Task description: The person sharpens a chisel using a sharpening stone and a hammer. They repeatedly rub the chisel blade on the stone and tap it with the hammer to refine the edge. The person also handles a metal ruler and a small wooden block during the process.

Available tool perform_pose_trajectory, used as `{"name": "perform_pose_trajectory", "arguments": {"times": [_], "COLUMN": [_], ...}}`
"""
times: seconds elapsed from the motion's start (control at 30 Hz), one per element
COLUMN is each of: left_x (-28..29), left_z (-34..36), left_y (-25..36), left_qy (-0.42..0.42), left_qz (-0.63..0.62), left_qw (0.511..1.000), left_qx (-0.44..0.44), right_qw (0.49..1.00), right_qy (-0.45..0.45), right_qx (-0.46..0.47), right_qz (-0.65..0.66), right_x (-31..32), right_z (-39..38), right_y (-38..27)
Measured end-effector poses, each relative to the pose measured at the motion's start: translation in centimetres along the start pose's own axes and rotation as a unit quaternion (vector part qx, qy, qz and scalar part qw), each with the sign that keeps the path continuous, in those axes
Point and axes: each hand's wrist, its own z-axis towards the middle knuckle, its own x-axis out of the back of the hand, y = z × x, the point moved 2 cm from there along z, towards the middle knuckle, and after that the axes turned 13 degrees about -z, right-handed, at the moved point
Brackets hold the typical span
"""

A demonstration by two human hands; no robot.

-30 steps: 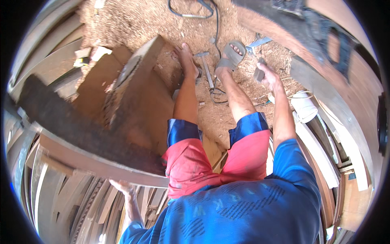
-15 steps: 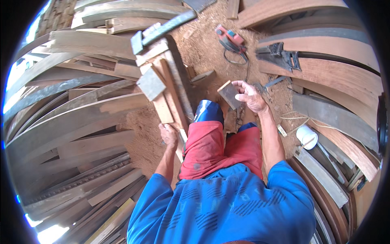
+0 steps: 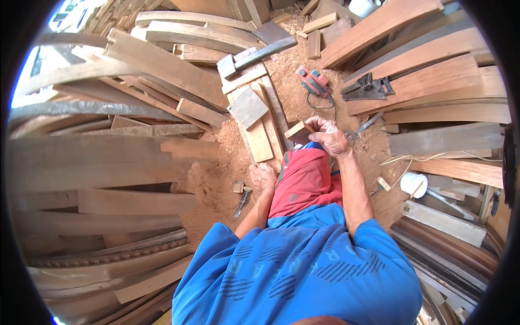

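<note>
My right hand (image 3: 331, 140) grips a small wooden block (image 3: 297, 133), fingers and thumb at its right end. The block is above my knee, beside a low bench (image 3: 279, 103); its pale edge faces up and its dark face shows below. On the bench lie a narrow reddish wooden strip (image 3: 272, 125), a short pale board (image 3: 261, 145) and a grey square plate (image 3: 248, 109). My left hand (image 3: 262, 176) is at the near end of these boards, fingers curled; what they close on is hidden.
A chisel (image 3: 242, 202) and a small wood block (image 3: 238, 187) lie on sawdust by my left forearm. A red power planer (image 3: 313, 81), handsaws (image 3: 370, 88) and a white bucket (image 3: 414, 185) are to the right. Curved planks (image 3: 92, 162) are stacked at left. A dark bar (image 3: 265, 52) crosses the bench's far end.
The view has shifted, so the bench sits further right in it. The block in my right hand has tilted and come closer to the bench. My left hand stays by the boards' near end.
</note>
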Motion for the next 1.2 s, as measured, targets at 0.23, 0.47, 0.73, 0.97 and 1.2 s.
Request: {"name": "perform_pose_trajectory", "arguments": {"times": [0.23,0.47,0.73,0.97,1.2], "left_x": [0.4,1.0,8.8,7.0,7.6], "left_z": [-0.9,2.7,-0.2,-3.5,-0.2], "left_y": [0.2,-2.8,-0.4,1.7,0.4], "left_qy": [-0.03,-0.226,-0.425,-0.491,-0.52], "left_qz": [-0.06,-0.253,-0.505,-0.497,-0.445], "left_qw": [0.998,0.941,0.75,0.711,0.728], "left_qx": [-0.003,-0.012,-0.038,-0.082,-0.049], "right_qw": [0.973,0.979,0.997,0.984,0.974], "right_qy": [-0.043,-0.021,0.048,0.176,0.157], "right_qx": [-0.035,-0.059,0.027,-0.012,-0.109], "right_qz": [0.226,0.195,0.044,-0.036,-0.12], "right_x": [-8.3,-10.3,-12.3,-12.7,-11.1], "right_z": [-3.5,-6.2,-6.8,-7.0,-7.7], "right_y": [-1.5,-0.7,-0.1,4.4,5.0]}}
